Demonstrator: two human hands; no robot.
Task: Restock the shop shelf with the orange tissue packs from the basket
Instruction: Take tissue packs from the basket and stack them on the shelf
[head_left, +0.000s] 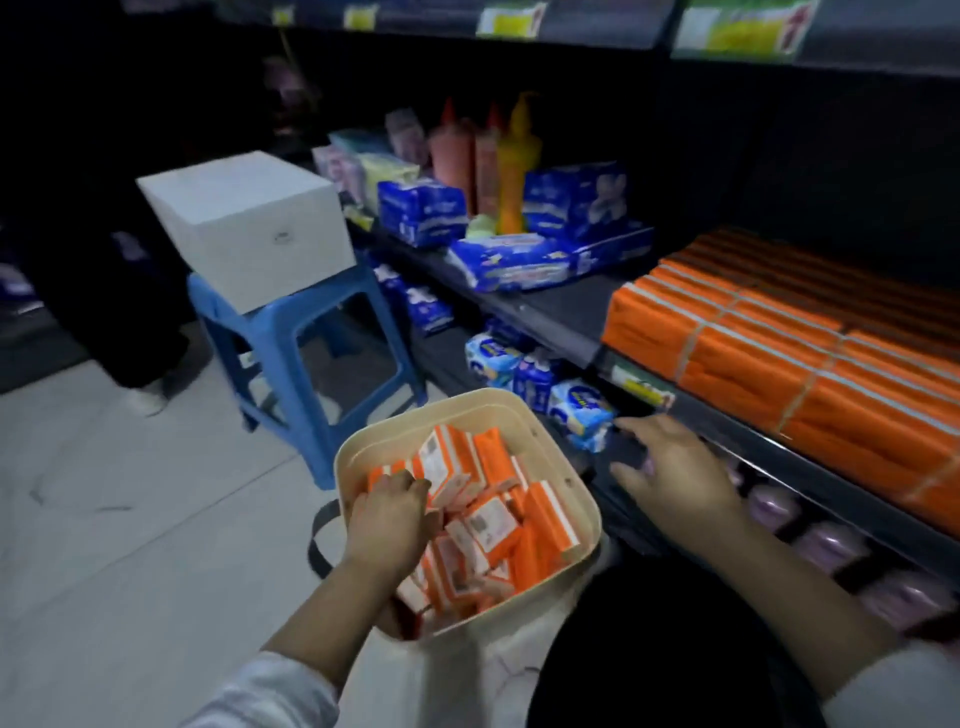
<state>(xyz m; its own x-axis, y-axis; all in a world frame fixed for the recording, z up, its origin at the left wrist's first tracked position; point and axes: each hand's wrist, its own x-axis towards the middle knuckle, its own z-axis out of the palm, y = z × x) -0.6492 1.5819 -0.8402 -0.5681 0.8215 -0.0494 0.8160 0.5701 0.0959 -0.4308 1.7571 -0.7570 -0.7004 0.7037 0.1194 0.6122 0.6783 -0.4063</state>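
Biggest risk: the basket (447, 410) tips. Neither hand steadies its rim and what it sits on is hidden. It's packed w/ loose orange tissue packs (493, 525) lying every which way, so a hard tug at the pile could rock it & spill the lot.

Next: L hand (389, 514) is down in the basket's left side, fingers curled round a pack at the top of the pile. Neighbours lean on that pack, so lifting it prob. drags one or two over the rim.

Smaller risk: R hand (675, 467) is just right of the basket, fingers spread & holding nothing. It hovers by the blue-white packs (582, 410) at the lower shelf's lip, and a careless sweep could knock those off. Light is dim, so a gap is easy to misjudge.

Room, from the basket:
- Dark shop shelf (561, 312) runs beyond & to the right, w/ a big stacked orange block (805, 364) up-right. Bare board lies between that block & the blue tissue bundles (519, 260) straight beyond.
- Pale tiled floor (130, 493) spreads left.
- Blue stool (311, 332) stands beyond-left, white box (244, 223) on top.
- Squeeze bottles (514, 156) sit far beyond, behind the bundles.
- Pinkish packs (831, 545) sit low right.
- Someone's dark trouser leg & pale shoe (148, 400) are far left.
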